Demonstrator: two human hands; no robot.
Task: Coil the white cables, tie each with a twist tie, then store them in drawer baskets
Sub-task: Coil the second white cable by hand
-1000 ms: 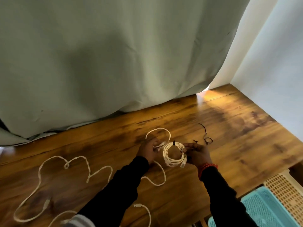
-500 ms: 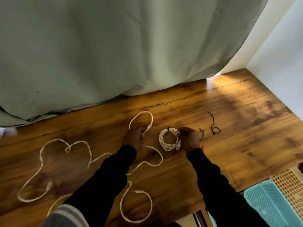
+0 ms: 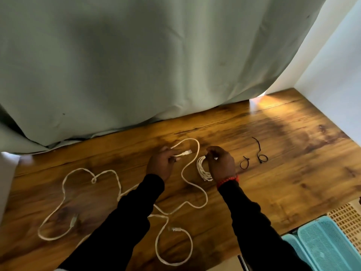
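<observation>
White cables, black ties, turquoise basket

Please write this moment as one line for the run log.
left hand: holds loose cable end | right hand: on coiled cable | twist ties: two spare on table | baskets: no cable seen

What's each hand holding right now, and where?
Left hand pinches a loose cable just behind its plug. Right hand grips the coil at its top.

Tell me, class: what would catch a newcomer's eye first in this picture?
Two hands at the centre of the wooden table: the left hand holds a loose white cable near its plug, the right hand covers a coiled white cable. Two black twist ties lie to the right; a big grey curtain hangs behind.
</observation>
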